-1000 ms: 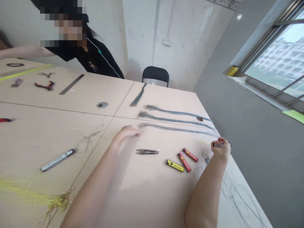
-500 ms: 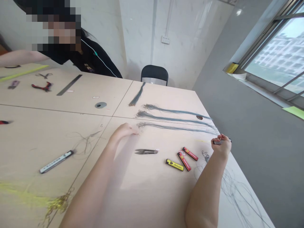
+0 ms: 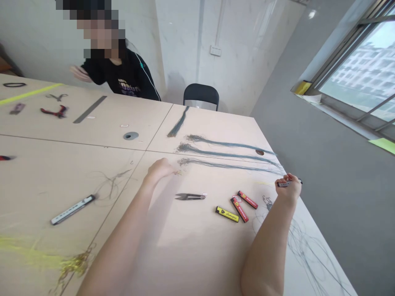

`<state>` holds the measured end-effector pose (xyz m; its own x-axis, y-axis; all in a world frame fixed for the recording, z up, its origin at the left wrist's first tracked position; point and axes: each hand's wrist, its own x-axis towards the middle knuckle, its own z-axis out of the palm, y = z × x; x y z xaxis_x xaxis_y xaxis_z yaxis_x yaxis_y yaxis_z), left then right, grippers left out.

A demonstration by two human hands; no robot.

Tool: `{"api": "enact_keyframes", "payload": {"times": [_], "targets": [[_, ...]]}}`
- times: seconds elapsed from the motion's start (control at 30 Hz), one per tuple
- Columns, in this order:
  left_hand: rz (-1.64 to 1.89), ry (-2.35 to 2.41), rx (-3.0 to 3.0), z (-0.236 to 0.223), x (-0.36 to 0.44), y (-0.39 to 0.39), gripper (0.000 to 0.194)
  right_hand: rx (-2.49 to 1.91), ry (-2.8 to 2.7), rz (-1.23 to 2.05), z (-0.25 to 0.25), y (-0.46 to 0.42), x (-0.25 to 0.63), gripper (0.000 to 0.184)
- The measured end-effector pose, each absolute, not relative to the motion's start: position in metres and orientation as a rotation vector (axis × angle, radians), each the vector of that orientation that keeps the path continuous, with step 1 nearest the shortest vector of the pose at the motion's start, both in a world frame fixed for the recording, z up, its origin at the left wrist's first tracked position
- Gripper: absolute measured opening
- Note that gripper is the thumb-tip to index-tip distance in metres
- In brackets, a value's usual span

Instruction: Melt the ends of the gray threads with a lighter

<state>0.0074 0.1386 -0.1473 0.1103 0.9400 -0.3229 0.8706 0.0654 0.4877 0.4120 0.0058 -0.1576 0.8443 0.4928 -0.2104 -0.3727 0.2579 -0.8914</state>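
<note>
My left hand [image 3: 159, 170] rests on the table with fingers curled down and tips mostly hidden; what they pinch cannot be made out. Small gold fish hooks [image 3: 178, 173] lie beside its fingertips. At the table's right edge, my right hand [image 3: 291, 190] is closed around a grey lighter [image 3: 284, 183] with lettering. A thin yellow line [image 3: 266, 183] runs close to it. Beyond the hands, three bundles of teal fishing line [image 3: 228, 164] with hooks at their left ends lie side by side. Thread snips [image 3: 190, 197] lie between my arms.
Two red lighters [image 3: 247, 200] and a yellow lighter [image 3: 227, 214] lie by my right forearm, near loose clear line [image 3: 304, 246]. At left are a white-and-black cutter-like tool [image 3: 73, 209] and gold hooks on yellow line [image 3: 75, 264]. Another person [image 3: 129, 78] sits across the table.
My left hand has curled in slightly, and more of the gold hooks show beside it. My right hand stays nearly still. The person opposite has drawn an arm back and sits more upright.
</note>
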Motion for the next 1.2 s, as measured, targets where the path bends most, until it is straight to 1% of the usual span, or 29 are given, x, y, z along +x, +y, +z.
{"api": "enact_keyframes", "payload": {"times": [0.1,0.23,0.37,0.53,0.7,1.0,1.2], "targets": [[0.149,1.835,1.812,-0.138,0.010,0.139,0.020,-1.216,-0.116,0.534,-0.149,0.019,0.400,0.031],[0.204,1.908,1.839,-0.131,0.011,0.157,0.024,-1.241,-0.146,0.529,-0.133,0.037,0.376,0.022],[0.187,1.889,1.858,-0.137,0.014,0.185,0.025,-1.267,-0.122,0.534,-0.119,0.039,0.361,0.016],[0.150,1.866,1.862,-0.147,0.021,0.205,0.027,-1.308,-0.030,0.463,-0.105,0.028,0.363,0.017],[0.155,1.877,1.882,-0.148,0.028,0.215,0.025,-1.293,-0.029,0.454,-0.095,0.020,0.364,0.018],[0.186,1.798,1.949,-0.151,0.045,0.207,0.024,-1.262,-0.053,0.423,-0.086,0.015,0.361,0.017],[0.186,1.916,1.971,-0.154,0.052,0.212,0.022,-1.256,-0.083,0.428,-0.085,0.014,0.363,0.016]]}}
